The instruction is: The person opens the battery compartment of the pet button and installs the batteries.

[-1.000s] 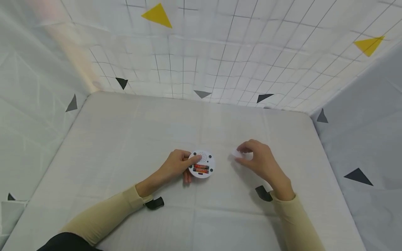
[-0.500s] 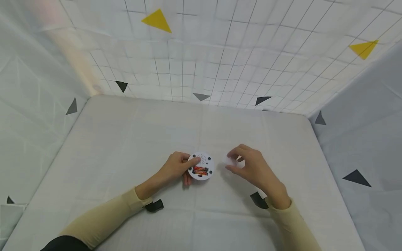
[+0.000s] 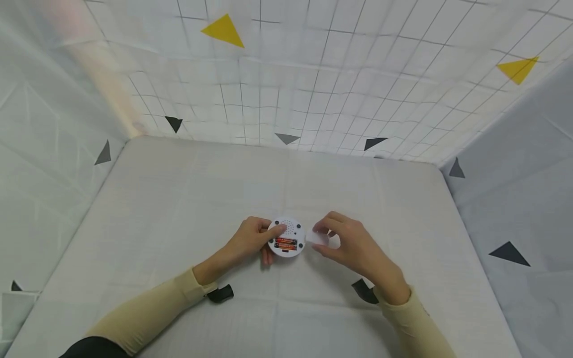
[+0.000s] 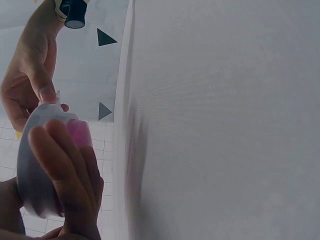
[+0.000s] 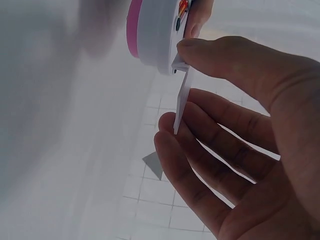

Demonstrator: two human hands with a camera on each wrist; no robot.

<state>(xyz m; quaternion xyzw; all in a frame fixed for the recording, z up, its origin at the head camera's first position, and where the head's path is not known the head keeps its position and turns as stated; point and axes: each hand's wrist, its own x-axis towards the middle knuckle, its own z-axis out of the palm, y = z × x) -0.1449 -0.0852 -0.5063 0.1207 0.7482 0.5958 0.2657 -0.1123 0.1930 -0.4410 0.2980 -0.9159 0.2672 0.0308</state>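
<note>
My left hand (image 3: 251,237) grips a round white battery-powered device (image 3: 291,232), thumb on its speaker holes and fingers beneath. Two red-and-black batteries (image 3: 285,243) lie side by side in its uncovered compartment, which faces up. The far side of the device is pink, as the pink part (image 4: 80,132) in the left wrist view shows. My right hand (image 3: 353,244) pinches a thin white battery cover (image 3: 319,238) between thumb and fingers. In the right wrist view, the battery cover (image 5: 182,97) stands edge-on, its upper end right at the device's rim.
Both hands are above a table covered in white cloth (image 3: 215,184). White sheets hang around it, the back one (image 3: 304,74) with grid lines and yellow and dark triangles. A black wrist camera (image 3: 220,293) sits under the left sleeve, another (image 3: 364,291) by the right.
My right hand has moved left with the battery cover, from a gap away to right beside the device. My left hand still holds the device in nearly the same spot.
</note>
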